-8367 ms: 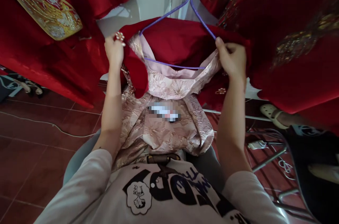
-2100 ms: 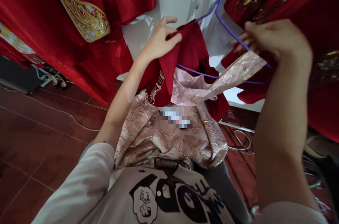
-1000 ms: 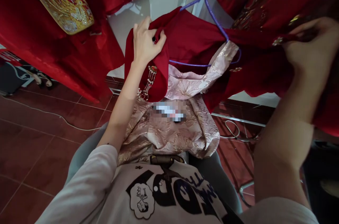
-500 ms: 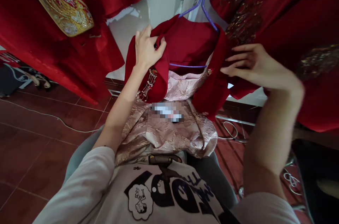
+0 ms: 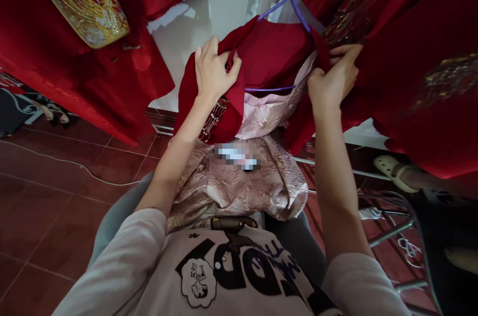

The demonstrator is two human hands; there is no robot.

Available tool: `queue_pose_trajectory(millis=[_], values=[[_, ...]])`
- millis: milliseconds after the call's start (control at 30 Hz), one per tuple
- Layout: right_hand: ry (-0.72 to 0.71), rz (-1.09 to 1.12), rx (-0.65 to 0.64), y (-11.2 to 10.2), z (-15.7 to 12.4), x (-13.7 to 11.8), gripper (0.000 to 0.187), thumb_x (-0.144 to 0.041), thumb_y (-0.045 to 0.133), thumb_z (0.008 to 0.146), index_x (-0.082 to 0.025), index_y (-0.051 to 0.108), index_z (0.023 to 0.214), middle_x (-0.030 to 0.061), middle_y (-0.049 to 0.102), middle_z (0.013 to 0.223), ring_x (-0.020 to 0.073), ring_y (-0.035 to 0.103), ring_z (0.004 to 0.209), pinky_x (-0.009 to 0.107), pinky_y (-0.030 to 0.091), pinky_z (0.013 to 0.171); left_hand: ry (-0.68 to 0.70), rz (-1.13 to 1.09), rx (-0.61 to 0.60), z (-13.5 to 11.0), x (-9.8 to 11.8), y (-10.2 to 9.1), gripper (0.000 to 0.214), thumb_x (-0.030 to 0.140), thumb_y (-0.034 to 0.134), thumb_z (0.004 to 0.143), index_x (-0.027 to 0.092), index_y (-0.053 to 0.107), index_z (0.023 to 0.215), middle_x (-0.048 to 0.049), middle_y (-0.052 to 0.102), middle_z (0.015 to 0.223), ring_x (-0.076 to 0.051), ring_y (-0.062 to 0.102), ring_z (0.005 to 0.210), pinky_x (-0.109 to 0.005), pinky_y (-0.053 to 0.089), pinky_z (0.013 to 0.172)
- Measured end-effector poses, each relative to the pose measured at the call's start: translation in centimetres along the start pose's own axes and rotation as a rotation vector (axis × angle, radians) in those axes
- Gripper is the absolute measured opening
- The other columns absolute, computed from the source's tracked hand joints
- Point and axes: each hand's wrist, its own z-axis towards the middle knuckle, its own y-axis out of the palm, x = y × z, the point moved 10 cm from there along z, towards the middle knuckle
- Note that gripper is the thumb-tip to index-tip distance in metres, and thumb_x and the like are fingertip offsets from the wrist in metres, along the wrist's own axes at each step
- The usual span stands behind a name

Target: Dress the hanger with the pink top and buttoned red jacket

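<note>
A red jacket [image 5: 276,50] hangs on a purple hanger [image 5: 287,0] in front of me. My left hand [image 5: 216,69] is closed on its left front edge, thumb and fingers pinching the cloth. On the other side my right hand [image 5: 332,79] grips the opposite front edge near the shoulder. A beaded ornament [image 5: 215,119] dangles on the jacket below my left hand. Between the two fronts shows pink brocade cloth [image 5: 261,112]. More of the shiny brocade [image 5: 239,191] lies across my lap, with a blurred-out object [image 5: 237,157] on it.
Red garments with gold embroidery [image 5: 93,17] hang at left, and others [image 5: 448,82] at right. A metal-framed chair [image 5: 396,231] stands at lower right, near a person's foot in a pale clog [image 5: 396,171]. A white cable [image 5: 93,174] runs over the tiled floor.
My right hand has moved inward from beside the jacket and taken hold of its right front edge, pulling it outward. The left hand keeps its hold, shifted slightly right. The clog has come into view.
</note>
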Motion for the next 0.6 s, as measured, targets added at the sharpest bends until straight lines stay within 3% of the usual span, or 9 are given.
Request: queue_pose_trajectory(millis=[133,233,333,467,600], values=[[-0.067,0.011,0.024,-0.8,1.4,0.1,0.048,0.014,0.042,0.079,-0.024,0.042,0.107,0.0128,0.071,0.114,0.0301,0.074,0.118,0.041,0.048,0.101,0.006,-0.05,0.017,-0.1,0.0,0.2,0.035,0.055,0.052,0.103,0.037,0.078,0.09,-0.0164,0.07,0.098,-0.044,0.056,0.129,-0.064,0.039,0.105],[-0.168,0.031,0.079,-1.9,1.7,-0.2,0.044,0.007,0.054,0.081,-0.025,0.041,0.108,0.0119,0.071,0.112,0.028,0.075,0.107,0.039,0.05,0.098,0.01,-0.053,0.041,-0.1,-0.1,0.1,0.035,0.057,0.054,0.102,0.035,0.077,0.089,-0.0164,0.07,0.1,-0.043,0.058,0.128,-0.062,0.04,0.106],[-0.254,0.005,0.091,-2.8,1.3,-0.1,0.051,0.004,0.064,0.073,-0.026,0.042,0.107,0.0114,0.07,0.117,0.0267,0.073,0.105,0.038,0.051,0.098,-0.002,-0.058,0.028,0.0,-0.4,0.4,0.037,0.057,0.053,0.103,0.033,0.076,0.088,-0.0167,0.07,0.101,-0.043,0.058,0.128,-0.061,0.04,0.107],[-0.233,-0.011,0.068,-3.9,0.4,1.5,0.053,0.009,0.062,0.066,-0.026,0.045,0.102,0.0113,0.071,0.115,0.026,0.072,0.106,0.036,0.052,0.095,0.008,-0.053,0.037,0.2,-0.3,0.5,0.041,0.062,0.05,0.103,0.034,0.077,0.09,-0.0165,0.069,0.1,-0.043,0.059,0.124,-0.061,0.041,0.105],[-0.2,0.053,-0.006,-3.8,0.2,2.5,0.025,-0.007,0.062,0.089,-0.027,0.046,0.089,0.0065,0.067,0.089,0.0238,0.068,0.087,0.039,0.051,0.093,-0.009,-0.123,0.0,0.3,0.0,0.7,0.043,0.067,0.048,0.101,0.037,0.079,0.095,-0.0169,0.068,0.096,-0.044,0.058,0.126,-0.063,0.041,0.1]])
